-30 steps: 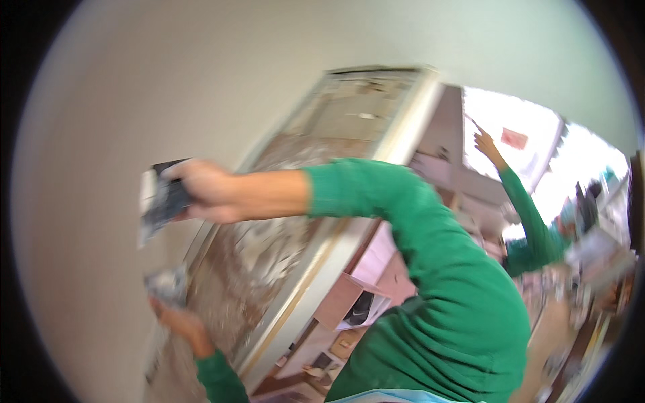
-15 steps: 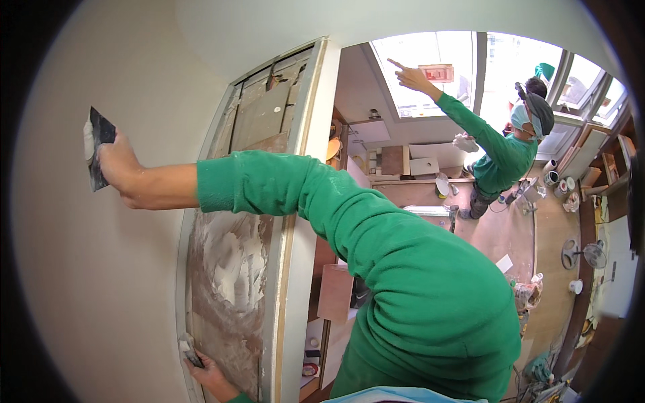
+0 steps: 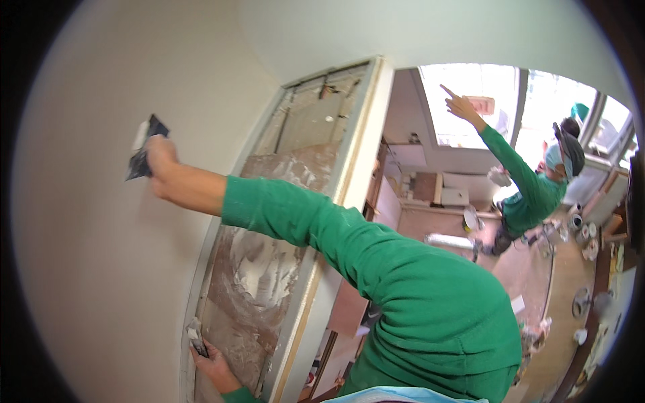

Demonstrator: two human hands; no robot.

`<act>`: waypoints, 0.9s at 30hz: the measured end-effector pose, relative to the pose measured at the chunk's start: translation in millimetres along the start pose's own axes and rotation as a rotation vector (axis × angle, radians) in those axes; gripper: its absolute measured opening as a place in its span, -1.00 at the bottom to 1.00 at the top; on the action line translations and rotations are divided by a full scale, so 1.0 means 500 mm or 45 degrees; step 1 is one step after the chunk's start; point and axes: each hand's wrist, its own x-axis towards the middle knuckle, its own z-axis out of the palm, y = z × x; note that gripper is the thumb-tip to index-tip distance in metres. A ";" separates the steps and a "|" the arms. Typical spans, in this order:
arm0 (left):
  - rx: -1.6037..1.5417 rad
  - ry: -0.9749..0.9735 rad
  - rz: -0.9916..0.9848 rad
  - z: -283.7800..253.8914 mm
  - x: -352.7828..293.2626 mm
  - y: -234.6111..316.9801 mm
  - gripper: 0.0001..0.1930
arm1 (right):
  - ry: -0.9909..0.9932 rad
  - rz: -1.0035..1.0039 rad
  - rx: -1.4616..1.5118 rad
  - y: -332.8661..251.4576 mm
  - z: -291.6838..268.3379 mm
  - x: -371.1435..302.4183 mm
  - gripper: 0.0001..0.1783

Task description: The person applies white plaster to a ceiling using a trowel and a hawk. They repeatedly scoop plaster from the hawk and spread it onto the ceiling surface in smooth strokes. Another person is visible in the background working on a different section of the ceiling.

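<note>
My right hand [image 3: 162, 163] is closed on a wide, dark-bladed putty knife [image 3: 138, 166] held against the pale wall [image 3: 87, 221]. White filler [image 3: 140, 136] sits along one edge of the blade. Low at the left, my left hand [image 3: 213, 368] grips a smaller putty knife [image 3: 199, 344] with white paste on its blade. That hand is beside the recessed panel [image 3: 312, 171], whose brown surface carries smeared white filler [image 3: 265, 272]. My green right sleeve crosses in front of part of the panel.
A pale frame edge [image 3: 349, 174] borders the panel. Further right, a co-worker in green [image 3: 531, 195] raises an arm near the bright windows [image 3: 463, 121]. Buckets, a fan [image 3: 582, 302], boards and tools stand on the floor [image 3: 457, 262] beyond.
The view has tilted, shifting the scene right and down. Both my hands still hold their putty knives; the right one's blade has turned and leans more to the right at its top.
</note>
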 end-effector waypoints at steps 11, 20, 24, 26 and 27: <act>-0.120 -0.040 0.038 0.003 -0.002 -0.030 -0.68 | -0.288 -2.215 -0.983 -0.177 0.055 0.010 -0.45; -0.013 -0.049 0.130 -0.004 -0.003 -0.014 -0.69 | -0.135 -3.067 -1.140 -0.307 0.154 0.116 -0.38; -0.076 -0.114 0.097 -0.016 0.003 0.001 -0.70 | -0.132 -3.141 -1.138 -0.318 0.175 0.145 -0.37; -0.112 -0.075 0.065 -0.005 -0.008 0.000 -0.70 | -0.162 -3.166 -1.084 -0.315 0.187 0.153 -0.37; -0.131 -0.054 0.077 -0.002 -0.007 0.001 -0.69 | -0.142 -3.167 -1.070 -0.315 0.191 0.158 -0.36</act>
